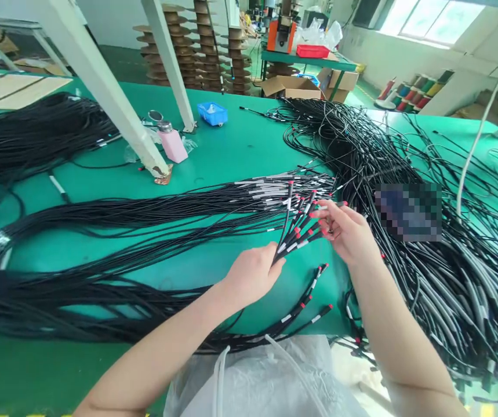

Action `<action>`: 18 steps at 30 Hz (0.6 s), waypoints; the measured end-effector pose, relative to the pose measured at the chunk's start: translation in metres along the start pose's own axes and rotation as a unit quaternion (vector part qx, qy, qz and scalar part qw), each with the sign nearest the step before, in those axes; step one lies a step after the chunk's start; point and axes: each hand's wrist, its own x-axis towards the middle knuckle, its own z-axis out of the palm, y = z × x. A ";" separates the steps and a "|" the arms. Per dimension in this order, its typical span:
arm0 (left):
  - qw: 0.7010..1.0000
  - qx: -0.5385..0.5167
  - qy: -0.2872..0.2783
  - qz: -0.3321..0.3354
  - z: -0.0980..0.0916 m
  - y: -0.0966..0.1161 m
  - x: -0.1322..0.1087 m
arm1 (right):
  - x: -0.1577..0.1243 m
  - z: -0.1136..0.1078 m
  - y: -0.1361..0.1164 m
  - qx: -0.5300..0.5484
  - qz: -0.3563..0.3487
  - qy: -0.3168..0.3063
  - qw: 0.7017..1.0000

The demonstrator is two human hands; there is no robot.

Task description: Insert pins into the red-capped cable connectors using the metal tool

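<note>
My left hand is closed round a bunch of black cables, whose ends fan out to the right with white labels and red caps. My right hand is at the tips of that bunch, its thumb and fingers pinched together by the red-capped ends. Which cable end sits between those fingers is partly hidden. Below the bunch, several loose cable ends with red caps lie on the green table. Behind my hands a long bundle of black cables with pale sleeves stretches to the left.
A large tangled heap of black cables covers the right side. Another cable pile lies at the far left. White posts rise from the table near a pink bottle and a blue tray.
</note>
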 end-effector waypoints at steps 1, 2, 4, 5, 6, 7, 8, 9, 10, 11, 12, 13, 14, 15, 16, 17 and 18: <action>1.000 0.015 -0.002 -0.005 0.000 -0.003 0.008 | 0.005 -0.003 0.005 -0.049 -0.006 0.012 0.999; 1.000 0.027 -0.003 -0.006 0.000 -0.005 0.016 | 0.009 -0.006 0.010 -0.090 -0.011 0.021 0.996; 0.999 0.047 -0.007 -0.005 -0.001 -0.010 0.029 | 0.013 -0.013 0.023 -0.164 -0.021 0.037 0.986; 0.998 0.055 -0.010 -0.001 -0.003 -0.012 0.033 | 0.013 -0.017 0.029 -0.195 -0.028 0.044 0.979; 0.998 0.059 -0.012 0.004 -0.005 -0.014 0.035 | 0.010 -0.020 0.035 -0.229 -0.039 0.050 0.971; 0.998 0.059 -0.014 0.008 -0.009 -0.017 0.035 | 0.007 -0.024 0.040 -0.264 -0.052 0.052 0.962; 0.998 0.056 -0.012 0.011 -0.015 -0.022 0.033 | 0.002 -0.027 0.045 -0.296 -0.064 0.048 0.952; 0.999 0.052 -0.006 0.009 -0.022 -0.029 0.031 | -0.003 -0.030 0.049 -0.326 -0.073 0.038 0.942; 0.999 0.049 0.006 -0.002 -0.029 -0.039 0.028 | -0.009 -0.032 0.052 -0.351 -0.080 0.025 0.933; 0.998 0.053 0.025 -0.026 -0.038 -0.052 0.025 | -0.014 -0.034 0.056 -0.373 -0.085 0.010 0.924; 0.995 0.065 0.047 -0.062 -0.047 -0.066 0.023 | -0.020 -0.036 0.059 -0.393 -0.088 -0.005 0.915; 0.989 0.080 0.064 -0.106 -0.055 -0.082 0.021 | -0.025 -0.037 0.062 -0.409 -0.092 -0.020 0.907; 0.982 0.092 0.070 -0.147 -0.061 -0.096 0.020 | -0.029 -0.037 0.065 -0.423 -0.097 -0.035 0.900; 0.978 0.096 0.062 -0.175 -0.066 -0.108 0.020 | -0.033 -0.035 0.068 -0.433 -0.103 -0.050 0.894; 0.977 0.090 0.039 -0.188 -0.068 -0.117 0.019 | -0.036 -0.033 0.069 -0.441 -0.110 -0.065 0.888; 0.979 0.082 0.017 -0.187 -0.068 -0.120 0.019 | -0.040 -0.029 0.071 -0.446 -0.119 -0.081 0.883; 0.981 0.073 -0.006 -0.177 -0.065 -0.119 0.018 | -0.044 -0.024 0.071 -0.449 -0.128 -0.097 0.879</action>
